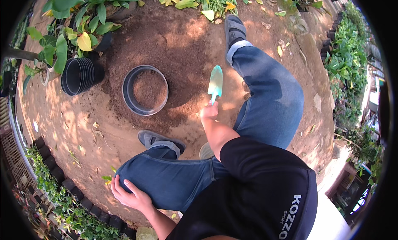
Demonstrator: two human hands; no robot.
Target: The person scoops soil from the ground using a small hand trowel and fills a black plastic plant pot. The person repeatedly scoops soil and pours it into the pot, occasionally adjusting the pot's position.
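Observation:
My right hand (pixel 210 111) grips the handle of a turquoise hand trowel (pixel 216 81). The trowel's blade points away from me over the bare ground, and I cannot tell whether it touches the soil. Left of the blade, a round black plastic pot (pixel 127 95) stands upright with brown soil (pixel 150 89) in it. Loose dark soil (pixel 180 59) is heaped around and beyond the pot. My left hand (pixel 132 193) holds nothing and rests on my left knee, thumb and fingers apart.
Several nested black pots (pixel 77 76) lie on their side to the left, below leafy potted plants (pixel 80 28). Cut greenery (pixel 214 0) lies at the far edge. My sandalled feet (pixel 235 28) flank the work area. Rows of plants in black containers (pixel 74 191) border the ground.

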